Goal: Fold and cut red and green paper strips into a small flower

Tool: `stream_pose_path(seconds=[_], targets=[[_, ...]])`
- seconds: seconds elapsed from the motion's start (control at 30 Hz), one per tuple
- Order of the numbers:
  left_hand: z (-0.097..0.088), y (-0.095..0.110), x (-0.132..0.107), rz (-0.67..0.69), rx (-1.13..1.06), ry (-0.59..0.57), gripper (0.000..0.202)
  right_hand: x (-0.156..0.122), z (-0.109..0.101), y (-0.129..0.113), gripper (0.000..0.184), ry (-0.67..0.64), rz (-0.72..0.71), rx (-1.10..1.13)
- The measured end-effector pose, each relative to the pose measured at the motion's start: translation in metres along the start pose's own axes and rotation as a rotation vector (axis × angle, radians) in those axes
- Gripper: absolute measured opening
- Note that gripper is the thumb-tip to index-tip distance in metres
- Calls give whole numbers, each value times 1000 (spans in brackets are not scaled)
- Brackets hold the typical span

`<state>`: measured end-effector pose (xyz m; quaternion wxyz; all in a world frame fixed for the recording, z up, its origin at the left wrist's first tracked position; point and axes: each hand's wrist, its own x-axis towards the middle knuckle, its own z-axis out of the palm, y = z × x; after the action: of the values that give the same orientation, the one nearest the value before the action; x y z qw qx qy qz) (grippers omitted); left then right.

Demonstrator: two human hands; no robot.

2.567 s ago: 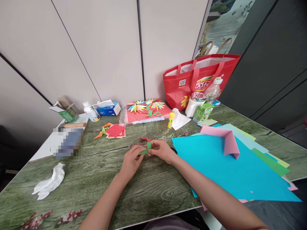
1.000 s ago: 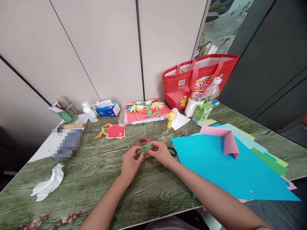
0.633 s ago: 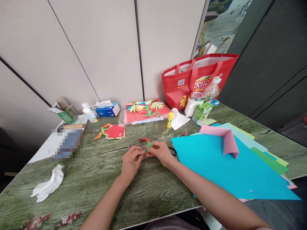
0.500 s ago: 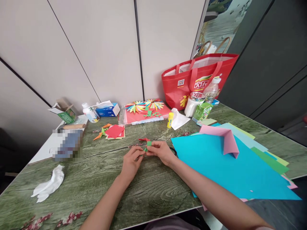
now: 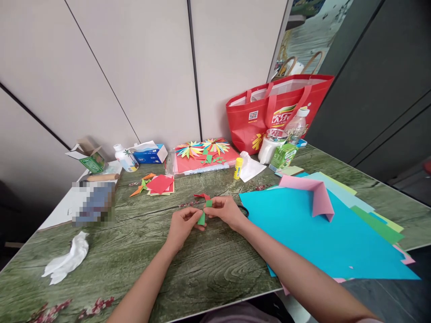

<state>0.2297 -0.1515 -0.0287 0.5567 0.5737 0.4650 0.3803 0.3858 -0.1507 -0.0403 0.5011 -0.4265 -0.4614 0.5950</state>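
Both of my hands meet over the middle of the green wood-grain table (image 5: pixel 134 251). My left hand (image 5: pixel 182 224) and my right hand (image 5: pixel 226 211) pinch a small folded piece of green paper (image 5: pixel 202 216) between their fingertips, just above the tabletop. A small red folded paper piece (image 5: pixel 202 196) lies on the table right behind my hands. Part of a dark pair of scissors (image 5: pixel 243 210) shows beside my right wrist.
A large blue sheet (image 5: pixel 316 237) on stacked coloured papers with a folded pink sheet (image 5: pixel 314 195) fills the right. At the back stand a red bag (image 5: pixel 276 110), a yellow glue stick (image 5: pixel 238 168), paper flowers (image 5: pixel 202 148), red paper squares (image 5: pixel 160 184), a tissue box (image 5: pixel 150 153). A crumpled tissue (image 5: pixel 67 262) lies left.
The green strip, held out sideways between both hands before, has been folded smaller; now its end points down from my fingertips. My hands stayed in the same spot.
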Motion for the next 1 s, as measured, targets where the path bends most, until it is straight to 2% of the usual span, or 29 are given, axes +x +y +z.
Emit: stream_pose_path(seconds=[0.13, 0.23, 0.53, 0.77, 1.0], targets=[[0, 5, -1, -128, -79, -60, 26, -1, 1, -1, 27, -29, 18, 17], [-1, 7, -2, -160, -55, -95, 27, -2, 1, -1, 29, -35, 43, 46], [0, 7, -3, -136, 24, -135, 29, 0, -2, 1, 26, -53, 81, 10], [-1, 7, -3, -101, 90, -234, 28, 0, -3, -3, 25, -48, 90, -5], [-3, 5, -3, -107, 17, -210, 28, 0, -3, -2, 24, -56, 75, -16]])
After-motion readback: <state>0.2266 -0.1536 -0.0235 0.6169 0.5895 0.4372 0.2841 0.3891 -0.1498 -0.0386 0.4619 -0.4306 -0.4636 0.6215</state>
